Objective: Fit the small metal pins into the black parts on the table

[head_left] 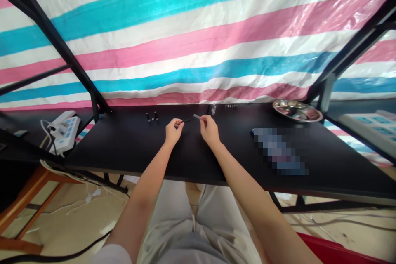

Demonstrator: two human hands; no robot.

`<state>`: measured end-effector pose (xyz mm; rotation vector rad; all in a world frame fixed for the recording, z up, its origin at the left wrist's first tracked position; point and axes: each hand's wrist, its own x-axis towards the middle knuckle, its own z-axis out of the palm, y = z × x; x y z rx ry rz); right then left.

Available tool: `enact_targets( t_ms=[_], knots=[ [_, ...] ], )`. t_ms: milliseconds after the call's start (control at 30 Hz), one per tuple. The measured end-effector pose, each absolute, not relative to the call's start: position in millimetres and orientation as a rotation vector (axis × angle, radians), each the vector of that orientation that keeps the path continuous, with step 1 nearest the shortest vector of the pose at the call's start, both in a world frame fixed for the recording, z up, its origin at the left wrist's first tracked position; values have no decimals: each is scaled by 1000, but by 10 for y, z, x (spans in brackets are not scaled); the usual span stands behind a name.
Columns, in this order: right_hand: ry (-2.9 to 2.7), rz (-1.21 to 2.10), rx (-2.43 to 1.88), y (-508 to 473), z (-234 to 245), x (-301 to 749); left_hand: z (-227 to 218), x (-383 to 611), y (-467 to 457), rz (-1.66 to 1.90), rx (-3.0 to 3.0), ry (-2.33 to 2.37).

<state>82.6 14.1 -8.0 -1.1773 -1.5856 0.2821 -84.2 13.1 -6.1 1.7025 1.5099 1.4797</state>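
Observation:
Above the black table (123,148), my left hand (173,130) pinches a thin black stick (186,121) that points to the right. My right hand (209,129) is closed on a short, pale, tube-like piece (196,116), its free end towards the left. The two held pieces face each other with a small gap between them. Left of my hands lie small black-and-clear pieces (156,116), too small to name. Beyond my right hand are some small clear pieces (213,109) and a row of tiny spring-like coils (230,106).
A shiny metal dish (297,119) stands at the table's back right. In front of it lies a blurred-out flat object (278,152). A white power strip (68,132) with cables is on the left. Black metal frame bars (58,41) rise before a striped sheet (198,49).

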Motion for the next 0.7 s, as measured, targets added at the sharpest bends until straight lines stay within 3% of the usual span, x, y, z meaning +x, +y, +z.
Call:
enact_targets(
  t_ms=[700],
  knots=[
    [-1360, 874, -978, 207, -160, 777, -121, -827, 139, 1389, 1704, 1288]
  ],
)
